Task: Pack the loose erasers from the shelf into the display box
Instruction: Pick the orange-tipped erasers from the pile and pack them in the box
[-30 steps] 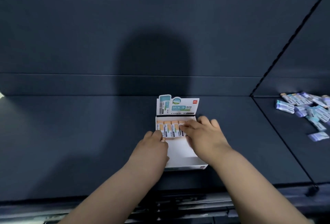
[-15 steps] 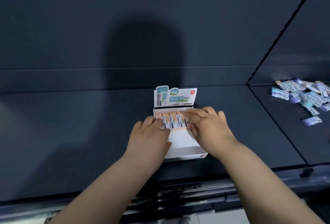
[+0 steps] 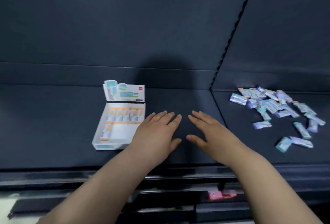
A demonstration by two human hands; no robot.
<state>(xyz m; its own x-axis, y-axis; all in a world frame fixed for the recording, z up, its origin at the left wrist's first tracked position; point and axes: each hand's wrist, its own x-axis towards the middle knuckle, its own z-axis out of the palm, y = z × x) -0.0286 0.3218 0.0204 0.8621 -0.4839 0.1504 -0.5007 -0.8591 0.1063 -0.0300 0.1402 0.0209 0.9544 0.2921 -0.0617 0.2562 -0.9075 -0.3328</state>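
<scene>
We note both hands empty, fingers straight and slightly spread: left hand (image 3: 157, 134) just beside the display box (image 3: 102, 131), right hand (image 3: 212, 134) further right. Loose erasers (image 3: 278, 109) lie scattered on the shelf (image 3: 53, 125), far right.

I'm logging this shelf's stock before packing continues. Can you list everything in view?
Display box: one, white with an upright printed lid, left part of the shelf.
Packed erasers: a back row plus one at front left, orange-ended, inside the box; row count blurred.
Loose erasers: scattered heap, teal and purple wrappers, right section of the shelf; too overlapped to count.
Shelf: one, dark blue-grey.
Pink item: one, below the shelf's front edge; too blurred to identify.
Left hand: fingers straight, empty, by the box's right side.
Right hand: fingers straight, empty, between box and heap.
</scene>
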